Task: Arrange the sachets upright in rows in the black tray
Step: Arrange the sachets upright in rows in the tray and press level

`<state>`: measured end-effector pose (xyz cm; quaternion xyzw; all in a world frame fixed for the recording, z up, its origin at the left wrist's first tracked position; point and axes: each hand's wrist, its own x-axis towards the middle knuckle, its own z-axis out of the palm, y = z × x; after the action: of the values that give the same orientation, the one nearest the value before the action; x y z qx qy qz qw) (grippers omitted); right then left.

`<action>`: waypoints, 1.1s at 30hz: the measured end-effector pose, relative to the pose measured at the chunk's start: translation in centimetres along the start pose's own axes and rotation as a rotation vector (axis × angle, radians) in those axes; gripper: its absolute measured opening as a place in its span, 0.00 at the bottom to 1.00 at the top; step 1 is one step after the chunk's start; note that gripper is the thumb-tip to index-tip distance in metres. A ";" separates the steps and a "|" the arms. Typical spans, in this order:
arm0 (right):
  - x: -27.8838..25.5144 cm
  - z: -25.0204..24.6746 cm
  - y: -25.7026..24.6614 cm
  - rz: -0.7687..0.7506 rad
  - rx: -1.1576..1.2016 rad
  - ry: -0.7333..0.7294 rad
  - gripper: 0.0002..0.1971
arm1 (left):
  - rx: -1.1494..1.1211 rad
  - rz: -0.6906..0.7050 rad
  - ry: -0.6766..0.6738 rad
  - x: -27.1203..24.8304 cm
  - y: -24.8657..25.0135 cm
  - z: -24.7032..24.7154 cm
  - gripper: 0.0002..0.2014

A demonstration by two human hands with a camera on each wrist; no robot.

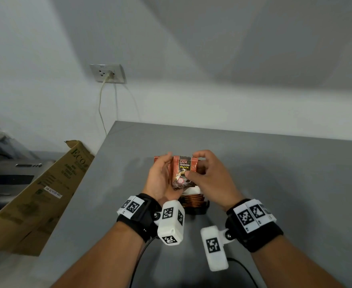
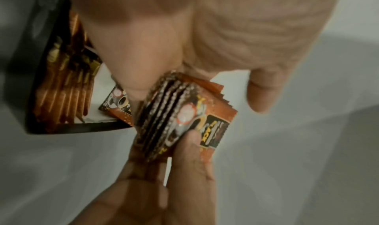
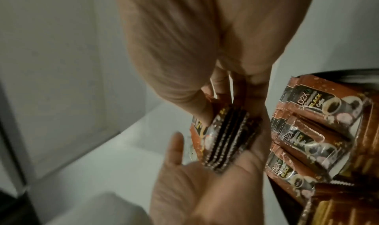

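A stack of several orange-brown coffee sachets (image 1: 183,172) is held upright between both hands above the grey table. My left hand (image 1: 163,169) cups the stack from the left, its fingers curled over the top edge. My right hand (image 1: 193,165) pinches it from the right, thumb on the front face. The left wrist view shows the stack (image 2: 184,115) edge-on against my left palm. Just below the hands stands the black tray (image 1: 198,212), mostly hidden by my wrists. Several sachets (image 1: 191,201) stand upright in a row inside the tray (image 2: 49,17); these tray sachets (image 3: 320,115) fill the right wrist view's right side.
A brown cardboard box (image 1: 40,194) leans against the table's left edge, with a grey machine (image 1: 10,179) beyond it. A wall socket (image 1: 108,73) with a plugged-in cable sits on the wall behind. Bare grey table (image 1: 285,173) extends right of the hands.
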<state>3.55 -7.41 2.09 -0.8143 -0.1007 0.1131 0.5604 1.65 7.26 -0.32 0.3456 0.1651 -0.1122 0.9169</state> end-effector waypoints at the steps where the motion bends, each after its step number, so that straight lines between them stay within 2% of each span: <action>1: 0.0 0.1 0.0 -0.047 -0.108 0.000 0.19 | 0.033 -0.002 -0.015 0.0 -0.2 -0.1 0.23; 3: 0.1 -0.1 -0.1 -0.141 -0.338 -0.017 0.21 | 0.115 -0.009 0.009 -0.2 -0.3 -0.3 0.24; 4: 0.1 -0.5 -0.2 -0.164 -0.412 -0.053 0.25 | 0.150 -0.015 0.030 -0.3 -0.2 -0.4 0.25; 8: -0.1 -2.0 -1.7 -0.217 -0.461 -0.306 0.54 | 0.162 0.008 0.027 -0.4 0.0 -1.0 0.33; 10: 0.2 -1.6 -1.8 -0.299 -0.583 -0.373 0.58 | 0.169 0.020 -0.035 -0.6 -0.1 -0.4 0.32; 13: 0.9 -0.5 -1.3 -0.383 -0.605 -0.363 0.45 | 0.131 0.024 -0.121 -0.9 -0.2 0.1 0.28; 15: 1.0 -0.1 -1.1 -0.400 -0.565 -0.355 0.40 | 0.109 0.017 -0.108 -1.0 -0.2 0.2 0.25; 18: 1.0 0.2 -0.8 -0.413 -0.530 -0.357 0.41 | 0.122 0.011 -0.068 -1.5 -0.1 0.5 0.17; 23: 0.8 0.9 -0.4 -0.419 -0.535 -0.336 0.43 | 0.161 -0.014 -0.009 -1.6 0.0 0.4 0.09; 25: 0.6 0.4 -0.7 -0.375 -0.494 -0.334 0.47 | 0.213 0.037 0.025 -1.5 0.1 0.4 0.13; 27: 0.6 -0.6 -1.4 -0.279 -0.392 -0.307 0.45 | 0.251 0.109 0.026 -1.4 0.4 0.1 0.24; 30: 1.1 -1.7 -1.8 -0.187 -0.272 -0.197 0.25 | 0.362 0.167 0.026 -1.3 0.6 -0.4 0.36; 33: 1.7 -1.7 -1.4 -0.155 -0.233 -0.186 0.15 | 0.447 0.221 0.032 -1.2 0.6 -0.5 0.38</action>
<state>5.59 -7.97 3.85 -0.8495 -0.2270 0.1320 0.4576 0.58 8.18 0.15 0.5576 0.1119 -0.0396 0.8216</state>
